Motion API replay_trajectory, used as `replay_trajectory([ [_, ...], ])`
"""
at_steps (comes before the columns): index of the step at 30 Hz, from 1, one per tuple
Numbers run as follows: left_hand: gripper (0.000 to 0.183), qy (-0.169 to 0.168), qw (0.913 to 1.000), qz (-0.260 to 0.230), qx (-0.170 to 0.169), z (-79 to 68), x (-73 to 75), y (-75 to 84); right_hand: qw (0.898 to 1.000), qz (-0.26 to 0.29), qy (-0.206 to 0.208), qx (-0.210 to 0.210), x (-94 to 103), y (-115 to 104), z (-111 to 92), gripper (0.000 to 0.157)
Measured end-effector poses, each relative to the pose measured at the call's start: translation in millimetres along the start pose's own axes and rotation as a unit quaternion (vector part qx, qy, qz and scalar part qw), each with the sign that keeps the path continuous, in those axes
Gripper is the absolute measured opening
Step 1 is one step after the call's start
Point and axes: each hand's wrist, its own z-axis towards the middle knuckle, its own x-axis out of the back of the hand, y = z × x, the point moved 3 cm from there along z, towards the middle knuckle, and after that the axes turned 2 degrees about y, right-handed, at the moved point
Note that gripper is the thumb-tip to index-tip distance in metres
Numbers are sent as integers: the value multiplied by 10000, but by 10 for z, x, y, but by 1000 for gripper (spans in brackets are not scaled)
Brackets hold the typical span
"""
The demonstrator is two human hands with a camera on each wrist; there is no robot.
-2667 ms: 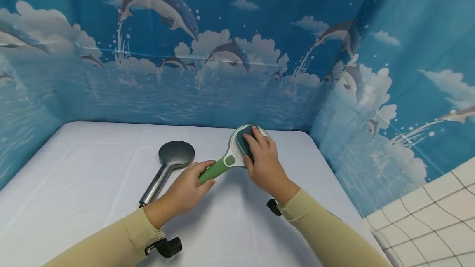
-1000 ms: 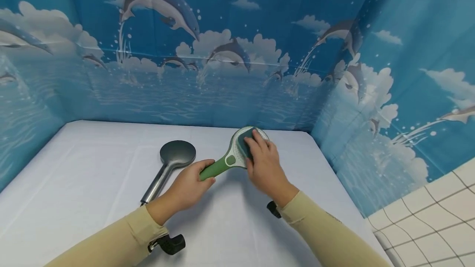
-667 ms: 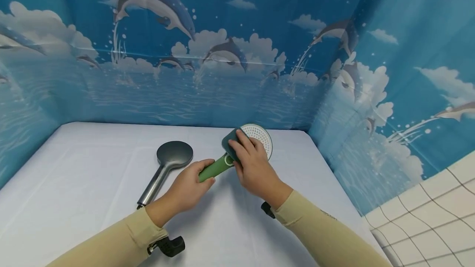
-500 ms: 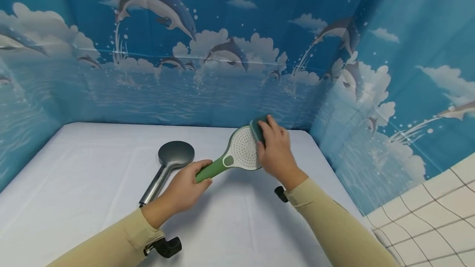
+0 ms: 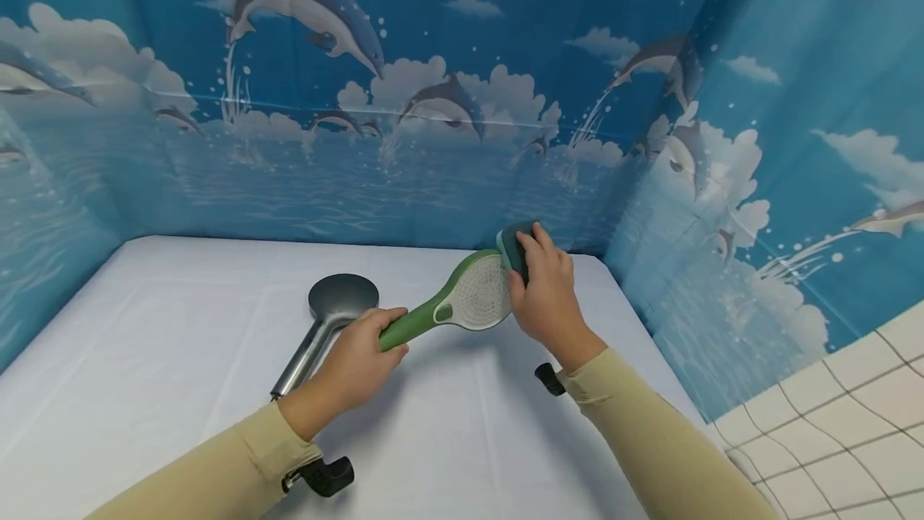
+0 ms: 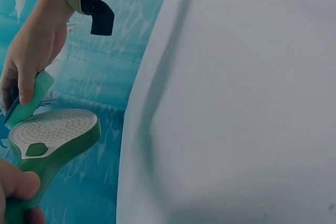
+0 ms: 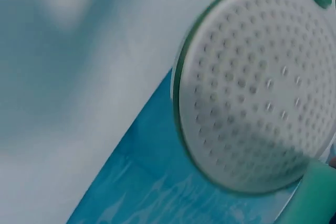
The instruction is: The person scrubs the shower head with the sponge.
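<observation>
My left hand [image 5: 358, 359] grips the green handle of a shower head [image 5: 476, 295], holding it raised over the white-covered table with its white nozzle face tilted toward me. In my right hand [image 5: 546, 287] is a two-layer sponge [image 5: 517, 251], dark on one side and light teal on the other, pinched between thumb and fingers. The sponge's teal side sits at the far right rim of the shower head. The left wrist view shows the teal sponge [image 6: 32, 98] right at the rim, and the right wrist view shows the nozzle face [image 7: 257, 87] close up.
A second shower head [image 5: 342, 299], dark grey with a chrome handle, lies on the white-covered table [image 5: 180, 327] beside my left hand. A blue dolphin-print curtain [image 5: 433, 175] hangs behind and on both sides. White tiles [image 5: 844, 416] show at lower right.
The sponge passed left over the button area, then swept right across the nozzle face to its outer rim. The green shower head has turned slightly, showing more of its green side.
</observation>
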Motion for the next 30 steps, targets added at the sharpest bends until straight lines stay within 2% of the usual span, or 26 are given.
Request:
replay_trajectory([
  [4, 54, 158, 9993, 243, -256, 0, -14, 9, 9980, 15, -338, 530, -51, -176, -101, 58],
  [6, 54, 231, 9985, 308, -393, 7, -29, 12, 9973, 10, -250, 687, -38, -233, -128, 57],
  [8, 54, 301, 9973, 375, -547, 15, -37, 20, 9981, -80, 50, 606, 15, -225, -122, 56],
  [10, 54, 369, 9961, 434, -668, 23, -42, 18, 9987, -124, 346, 342, 72, -170, -107, 54],
  [12, 53, 436, 9946, 526, -785, 29, -43, 15, 9987, -141, 458, 174, 100, -143, -108, 54],
  [14, 52, 527, 9924, 645, -908, 30, -40, 7, 9988, -152, 323, 339, 83, -174, -133, 54],
  [18, 51, 699, 9866, 831, -1222, 31, -38, -2, 9956, -140, 27, 922, 28, -291, -203, 55],
  [21, 50, 765, 9829, 815, -1465, 36, -38, 0, 9969, -198, 273, 708, 64, -224, -175, 54],
  [24, 50, 786, 9845, 580, -1459, 42, -35, 6, 9988, -186, 414, 162, 102, -97, -133, 55],
  [26, 50, 774, 9876, 372, -1315, 44, -31, 9, 9993, -147, 324, 70, 86, -83, -139, 55],
  [28, 51, 759, 9898, 275, -1172, 47, -35, 7, 9994, -79, 144, 296, 35, -156, -181, 56],
  [30, 51, 752, 9906, 296, -1107, 48, -43, 7, 9969, -154, 24, 768, -19, -278, -232, 55],
])
